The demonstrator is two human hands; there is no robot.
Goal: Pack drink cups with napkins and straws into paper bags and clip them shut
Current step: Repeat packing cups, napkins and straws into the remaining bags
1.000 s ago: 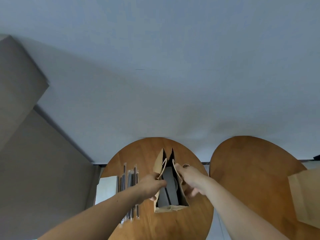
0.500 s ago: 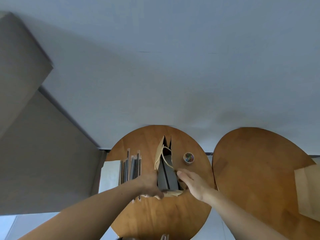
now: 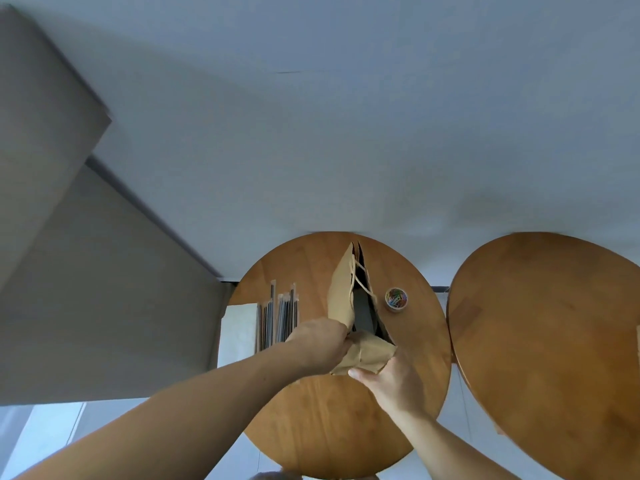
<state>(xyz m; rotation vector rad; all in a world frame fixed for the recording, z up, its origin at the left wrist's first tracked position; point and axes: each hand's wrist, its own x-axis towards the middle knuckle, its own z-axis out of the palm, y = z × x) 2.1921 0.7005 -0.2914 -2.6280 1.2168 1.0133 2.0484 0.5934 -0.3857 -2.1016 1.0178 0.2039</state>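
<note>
Left fingers (image 3: 340, 337) curled tight, pinching the near left top edge of the paper bag (image 3: 341, 296); left hand (image 3: 318, 341) comes in from the lower left. Right hand (image 3: 393, 381) sits just right of and below it, thumb (image 3: 355, 373) pressed on the bag's crumpled near end, the other right fingers hidden under the paper, so the grip is only partly seen. The bag is brown kraft, upright on the round table (image 3: 329, 417), and runs away from both hands. Its mouth is open in a narrow slit with twisted paper handles at the rim. The near end is folded and creased between the hands. Inside is dark grey; contents cannot be made out. Wrapped straws (image 3: 280, 317) lie just left of the left fingers, with white napkins (image 3: 239, 327) further left. A small tub of coloured clips (image 3: 396, 298) stands beyond the right hand, near the bag's right wall but apart from it. A second round table (image 3: 554, 341) is well to the right.
</note>
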